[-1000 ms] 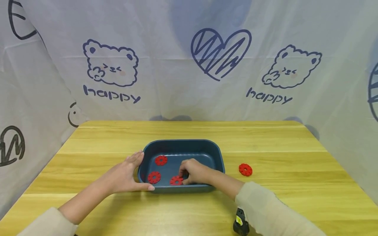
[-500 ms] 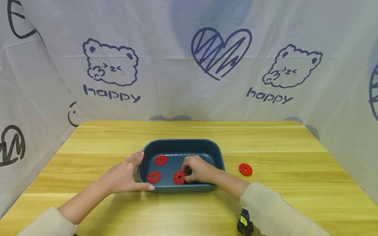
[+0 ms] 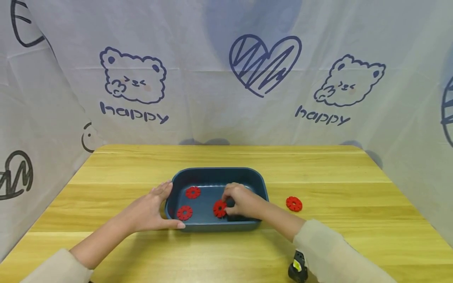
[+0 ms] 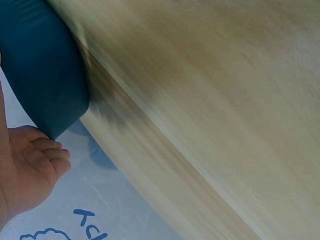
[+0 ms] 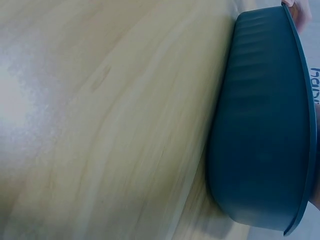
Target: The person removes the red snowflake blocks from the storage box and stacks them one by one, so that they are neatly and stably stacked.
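In the head view a dark blue rectangular plastic bin (image 3: 219,226) sits on the table. My left hand (image 3: 152,210) grips its left end, thumb along the front wall and fingers at the back corner; the left wrist view shows those fingers (image 4: 52,152) bent at the rim. My right hand (image 3: 244,201) reaches into the bin and pinches a red notched plastic disc (image 3: 219,208) between thumb and fingers, its face tilted up towards me. Two more red discs lie flat at the bin's left, a back one (image 3: 192,192) and a front one (image 3: 185,212).
Another red disc (image 3: 294,204) lies on the wooden table (image 3: 354,236), right of the bin. A small black device (image 3: 298,267) is at my right sleeve. A white cloth (image 3: 219,102) with drawings hangs behind and at both sides of the table.
My right hand has tipped the pinched disc up from the bin floor and moved it a little back and right. The left hand and the bin have stayed in place.
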Motion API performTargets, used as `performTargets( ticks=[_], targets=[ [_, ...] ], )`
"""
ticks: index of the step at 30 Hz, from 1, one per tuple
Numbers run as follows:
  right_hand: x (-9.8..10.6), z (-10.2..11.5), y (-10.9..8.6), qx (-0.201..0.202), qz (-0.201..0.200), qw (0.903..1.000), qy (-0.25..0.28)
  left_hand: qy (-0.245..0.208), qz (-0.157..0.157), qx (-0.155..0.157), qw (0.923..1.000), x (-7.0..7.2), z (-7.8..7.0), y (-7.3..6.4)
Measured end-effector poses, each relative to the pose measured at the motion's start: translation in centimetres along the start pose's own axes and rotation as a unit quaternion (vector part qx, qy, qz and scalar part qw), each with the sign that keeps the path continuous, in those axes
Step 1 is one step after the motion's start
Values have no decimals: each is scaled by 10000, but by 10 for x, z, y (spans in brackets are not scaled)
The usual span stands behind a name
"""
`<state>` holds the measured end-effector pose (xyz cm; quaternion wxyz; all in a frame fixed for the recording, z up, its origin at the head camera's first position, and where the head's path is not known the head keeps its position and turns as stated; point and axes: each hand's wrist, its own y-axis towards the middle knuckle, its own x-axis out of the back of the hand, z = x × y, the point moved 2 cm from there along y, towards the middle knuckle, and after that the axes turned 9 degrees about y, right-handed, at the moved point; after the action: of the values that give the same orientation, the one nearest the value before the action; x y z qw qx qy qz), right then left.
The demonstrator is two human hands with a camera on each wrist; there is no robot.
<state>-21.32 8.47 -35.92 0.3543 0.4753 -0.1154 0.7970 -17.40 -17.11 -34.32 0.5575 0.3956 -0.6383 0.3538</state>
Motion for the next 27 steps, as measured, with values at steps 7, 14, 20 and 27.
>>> performTargets(
  ticks=[7,14,20,27],
  targets=[
    [6,-4,-7,450,-544,9975,-102,-14,7,27,10000,1,0,-1],
    [12,-5,-13,365,-902,9953,10,-10,-16,12,10000,1,1,-1],
    [18,-4,-21,262,-1142,9929,212,-41,-16,12,10000,0,1,-1],
    [23,-9,-31,316,-1536,9868,404,10,18,23,10000,1,1,-1]
  ],
)
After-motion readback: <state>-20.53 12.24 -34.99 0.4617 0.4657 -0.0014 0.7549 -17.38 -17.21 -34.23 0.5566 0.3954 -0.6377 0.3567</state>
